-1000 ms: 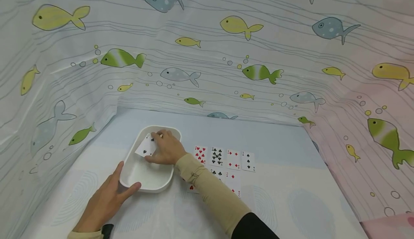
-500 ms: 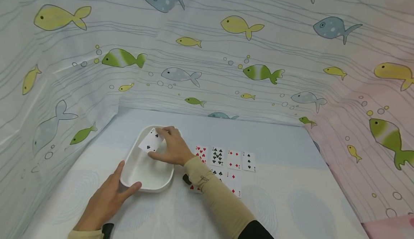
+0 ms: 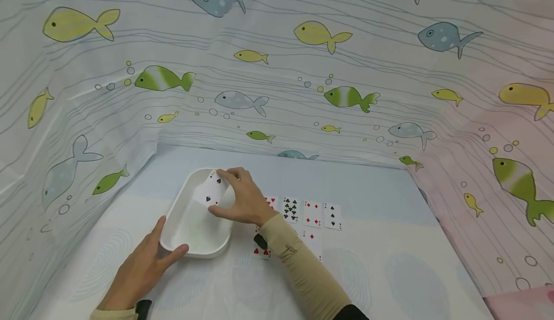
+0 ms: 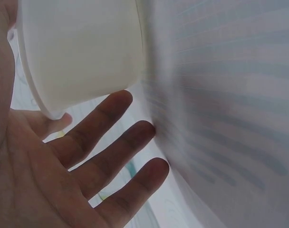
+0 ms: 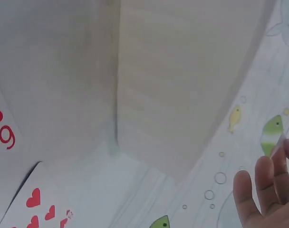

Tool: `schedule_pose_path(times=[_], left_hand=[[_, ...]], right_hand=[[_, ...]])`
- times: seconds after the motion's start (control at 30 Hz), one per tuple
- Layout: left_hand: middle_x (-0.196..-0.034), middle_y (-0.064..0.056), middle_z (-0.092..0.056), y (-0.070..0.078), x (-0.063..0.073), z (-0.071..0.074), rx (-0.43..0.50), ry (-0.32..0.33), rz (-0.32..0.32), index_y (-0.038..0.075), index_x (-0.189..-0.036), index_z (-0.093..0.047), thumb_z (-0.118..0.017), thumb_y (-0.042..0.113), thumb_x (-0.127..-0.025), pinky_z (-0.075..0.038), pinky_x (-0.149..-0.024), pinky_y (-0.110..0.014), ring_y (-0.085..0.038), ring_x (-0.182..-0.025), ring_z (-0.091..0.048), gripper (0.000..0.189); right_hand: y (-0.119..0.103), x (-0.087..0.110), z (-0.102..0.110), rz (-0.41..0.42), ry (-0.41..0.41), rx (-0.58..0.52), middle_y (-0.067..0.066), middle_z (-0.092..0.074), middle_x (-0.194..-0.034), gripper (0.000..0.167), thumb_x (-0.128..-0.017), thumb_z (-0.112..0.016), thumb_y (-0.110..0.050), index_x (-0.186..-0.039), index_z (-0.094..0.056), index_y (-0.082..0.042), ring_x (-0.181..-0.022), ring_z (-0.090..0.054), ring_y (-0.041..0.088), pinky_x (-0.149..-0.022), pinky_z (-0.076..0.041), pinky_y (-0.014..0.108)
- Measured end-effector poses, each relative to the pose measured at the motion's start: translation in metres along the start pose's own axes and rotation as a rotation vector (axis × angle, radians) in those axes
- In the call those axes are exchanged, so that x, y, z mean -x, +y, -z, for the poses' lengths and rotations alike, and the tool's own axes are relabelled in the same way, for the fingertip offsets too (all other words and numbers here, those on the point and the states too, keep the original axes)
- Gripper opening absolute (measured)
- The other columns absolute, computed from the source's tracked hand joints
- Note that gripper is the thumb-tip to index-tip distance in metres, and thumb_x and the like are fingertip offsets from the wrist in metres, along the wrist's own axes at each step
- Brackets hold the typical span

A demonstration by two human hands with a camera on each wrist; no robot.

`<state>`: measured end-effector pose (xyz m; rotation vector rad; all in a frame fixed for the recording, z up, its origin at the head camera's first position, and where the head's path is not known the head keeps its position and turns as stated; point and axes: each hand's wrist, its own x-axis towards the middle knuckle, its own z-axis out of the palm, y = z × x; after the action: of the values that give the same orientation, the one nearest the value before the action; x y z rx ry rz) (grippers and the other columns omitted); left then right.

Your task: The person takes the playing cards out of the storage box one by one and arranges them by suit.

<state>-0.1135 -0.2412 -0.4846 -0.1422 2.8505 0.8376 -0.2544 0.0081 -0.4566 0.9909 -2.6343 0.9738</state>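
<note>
In the head view, my right hand (image 3: 244, 197) is over the white plastic tub (image 3: 196, 254). Its thumb and fingertips pinch a two of spades (image 3: 209, 190), held tilted above the tub's far half. At the right edge of the right wrist view, that hand's fingers show, mostly cut off. My left hand (image 3: 140, 267) spans the tub's near left corner, its thumb along the front rim and its index finger along the left side. Seen from the left wrist, its other fingers are spread loosely beside the tub's outer wall (image 4: 82, 52).
Right of the tub lie face-up playing cards in two rows. A nine of clubs (image 3: 290, 209), a four of diamonds (image 3: 312, 213) and a three of spades (image 3: 332, 216) are in the far row. My right forearm partly covers the near row, including a two of diamonds (image 3: 311, 243).
My right hand has moved right and slightly away from me within the tub's outline, carrying the two of spades with it. The left hand stays at the tub's corner.
</note>
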Motion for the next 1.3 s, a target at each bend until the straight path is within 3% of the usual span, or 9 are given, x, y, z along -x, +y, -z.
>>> schedule_pose_path(times=[0.3,0.7,1.0,1.3], left_hand=[[-0.153,-0.038,-0.024,0.001,-0.003,0.000,0.007,-0.031,0.046,0.005,-0.161,0.007,-0.054,0.080,-0.086,-0.032,-0.099,-0.076,-0.057,-0.133,-0.035,0.122],[-0.154,-0.038,-0.024,-0.001,-0.001,0.000,0.010,-0.020,0.032,0.006,-0.162,0.007,-0.054,0.078,-0.088,-0.031,-0.100,-0.076,-0.057,-0.134,-0.033,0.120],[-0.154,-0.039,-0.024,-0.001,-0.001,0.000,0.007,-0.012,0.016,0.005,-0.162,0.007,-0.054,0.077,-0.089,-0.032,-0.099,-0.076,-0.058,-0.134,-0.033,0.119],[-0.154,-0.039,-0.024,-0.001,-0.001,-0.001,0.003,-0.012,0.015,0.006,-0.162,0.007,-0.054,0.077,-0.089,-0.033,-0.099,-0.075,-0.057,-0.134,-0.034,0.118]], right_hand=[[0.004,0.014,0.020,0.033,0.016,-0.001,0.002,-0.044,-0.140,0.088,-0.079,-0.078,-0.056,-0.154,-0.044,-0.026,-0.124,-0.046,0.014,-0.098,-0.050,0.033],[0.013,0.035,0.051,0.099,-0.033,0.116,0.003,-0.043,-0.141,0.090,-0.080,-0.077,-0.057,-0.156,-0.041,-0.023,-0.123,-0.045,0.014,-0.097,-0.050,0.033],[0.018,0.060,0.072,0.134,-0.053,0.089,0.002,-0.043,-0.141,0.089,-0.079,-0.079,-0.051,-0.155,-0.042,-0.022,-0.125,-0.043,0.013,-0.091,-0.051,0.031],[0.033,0.088,0.086,0.155,-0.091,0.154,0.000,-0.044,-0.141,0.088,-0.079,-0.079,-0.052,-0.154,-0.043,-0.022,-0.123,-0.045,0.012,-0.093,-0.050,0.033]])
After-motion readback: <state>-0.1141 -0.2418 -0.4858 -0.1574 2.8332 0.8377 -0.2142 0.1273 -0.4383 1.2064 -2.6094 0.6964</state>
